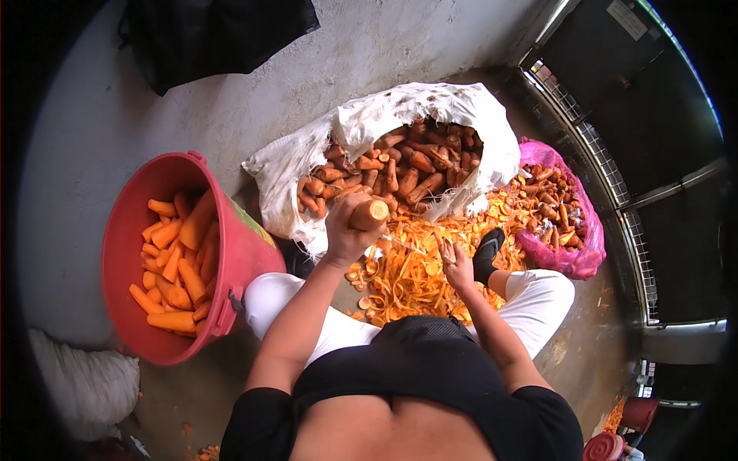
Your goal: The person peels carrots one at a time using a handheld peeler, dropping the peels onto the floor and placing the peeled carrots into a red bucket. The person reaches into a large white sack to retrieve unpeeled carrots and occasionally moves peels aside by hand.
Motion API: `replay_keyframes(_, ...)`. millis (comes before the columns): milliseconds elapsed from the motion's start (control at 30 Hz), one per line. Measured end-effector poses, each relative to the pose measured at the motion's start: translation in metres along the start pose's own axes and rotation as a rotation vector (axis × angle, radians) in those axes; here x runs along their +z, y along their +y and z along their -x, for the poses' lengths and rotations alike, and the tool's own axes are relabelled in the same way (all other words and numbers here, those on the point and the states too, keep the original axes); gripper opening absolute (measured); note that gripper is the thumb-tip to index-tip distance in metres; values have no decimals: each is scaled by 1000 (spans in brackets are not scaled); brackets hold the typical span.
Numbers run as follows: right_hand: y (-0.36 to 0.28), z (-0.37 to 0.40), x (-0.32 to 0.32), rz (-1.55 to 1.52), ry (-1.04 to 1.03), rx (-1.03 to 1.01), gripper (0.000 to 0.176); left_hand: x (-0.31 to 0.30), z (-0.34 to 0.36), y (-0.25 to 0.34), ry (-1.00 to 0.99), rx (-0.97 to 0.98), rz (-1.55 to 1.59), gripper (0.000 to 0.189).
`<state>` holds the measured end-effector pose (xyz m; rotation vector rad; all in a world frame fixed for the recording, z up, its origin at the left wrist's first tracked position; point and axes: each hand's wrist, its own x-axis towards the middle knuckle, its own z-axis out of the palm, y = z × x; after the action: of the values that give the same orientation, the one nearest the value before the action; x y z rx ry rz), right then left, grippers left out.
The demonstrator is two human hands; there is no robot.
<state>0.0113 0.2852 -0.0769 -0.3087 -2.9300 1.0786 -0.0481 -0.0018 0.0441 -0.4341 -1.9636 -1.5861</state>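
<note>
My left hand (346, 234) is wrapped round a thick carrot (370, 214), its cut orange end facing up toward me. To its right, my right hand (457, 265) is closed on what looks like a knife (411, 246); its thin, pale blade points left toward the carrot, and its handle is hidden in my fingers. Blade and carrot appear apart. Below both hands, between my legs, lies a heap of orange carrot peelings (407, 280). Just beyond the hands, a torn white sack (492, 138) lies open, full of unpeeled carrots (419, 165).
A red bucket (123, 253) with peeled carrots (173, 261) stands at my left. On the right, a pink mesh bag (588, 250) holds carrot scraps. A black cloth or bag (215, 38) hangs on the wall. Another pale sack (88, 376) lies lower left.
</note>
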Motion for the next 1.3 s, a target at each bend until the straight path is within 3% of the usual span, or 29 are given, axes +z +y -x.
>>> replay_keyframes(133, -21, 6, -9, 21, 6, -92, 25, -2, -1, -8, 3, 83, 70, 37)
replay_keyframes(233, -52, 13, -20, -148, 79, -262, 23, -4, -4, -4, 0, 181, -25, 36)
replay_keyframes(400, -127, 24, -60, -176, 171, -773, 20, -3, 2, -2, -79, 267, -198, 38)
replay_keyframes(500, -144, 25, -70, -216, 122, -941, 19, -2, 3, -4, -102, 342, -290, 41)
replay_keyframes(833, -153, 30, -67, -225, 134, -814, 19, -3, 6, 4, -98, 200, -327, 48)
replay_keyframes(1300, -156, 28, -66, -109, 145, -783, 15, -1, 5, 3, -81, 262, -376, 44)
